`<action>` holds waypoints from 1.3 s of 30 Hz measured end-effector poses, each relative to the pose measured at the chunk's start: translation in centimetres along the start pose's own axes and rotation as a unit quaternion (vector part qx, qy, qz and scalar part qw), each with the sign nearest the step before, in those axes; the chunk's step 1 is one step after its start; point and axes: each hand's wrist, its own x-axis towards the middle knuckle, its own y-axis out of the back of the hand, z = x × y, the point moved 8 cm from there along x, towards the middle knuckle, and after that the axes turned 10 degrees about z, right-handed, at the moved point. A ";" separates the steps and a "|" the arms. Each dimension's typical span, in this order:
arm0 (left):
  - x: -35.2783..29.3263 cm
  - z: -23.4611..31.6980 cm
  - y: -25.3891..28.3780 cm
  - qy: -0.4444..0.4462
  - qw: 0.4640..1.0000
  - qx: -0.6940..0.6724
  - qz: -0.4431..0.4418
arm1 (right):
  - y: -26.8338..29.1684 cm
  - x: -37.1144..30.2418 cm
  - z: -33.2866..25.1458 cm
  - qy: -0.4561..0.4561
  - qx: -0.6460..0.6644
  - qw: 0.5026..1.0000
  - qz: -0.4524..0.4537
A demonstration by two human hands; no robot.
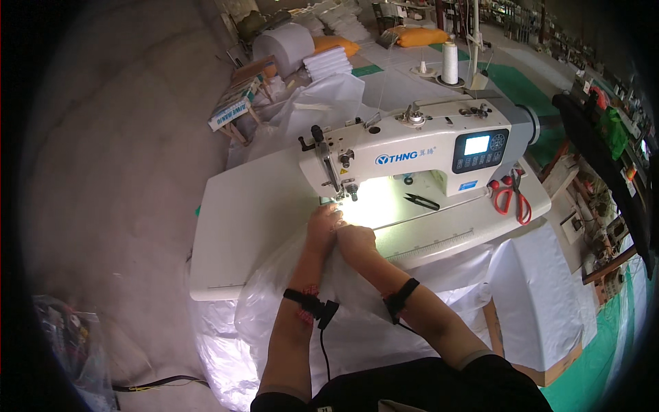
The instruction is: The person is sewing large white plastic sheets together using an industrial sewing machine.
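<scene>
Both of my hands are close together under the head of a white sewing machine [384, 147], beside its needle and presser foot [336, 197]. My left hand [322, 230] is closed, its fingertips right by the foot. Just to its right, my right hand [357, 244] is also closed, knuckles up, touching the left. A thin, translucent white sheet [329, 288] runs up to both hands and hangs over the table's front edge. The sheet's edge between my fingers is mostly hidden by the hands and the bright lamp glare.
Black thread snips [421, 202] lie on the machine bed, right of my hands. Red-handled scissors [515, 202] rest at the table's right end. A white thread cone [449, 63] stands behind the machine. White material [535, 295] drapes over a box at lower right.
</scene>
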 end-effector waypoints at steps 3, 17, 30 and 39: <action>-0.2 -0.3 0.2 0.006 1.000 -0.015 0.005 | -0.8 0.3 0.2 0.002 -0.004 0.999 -0.044; -3.6 7.9 8.5 0.200 0.967 -0.096 -0.128 | 0.8 -8.5 7.3 -0.252 0.407 0.835 -0.271; -13.6 16.4 7.5 0.317 0.928 -0.008 -0.195 | 2.5 -17.0 6.0 -0.292 0.629 0.697 -0.183; -15.9 16.0 6.5 0.561 0.692 -0.450 -0.069 | 3.2 -18.2 6.6 -0.233 0.555 0.787 -0.136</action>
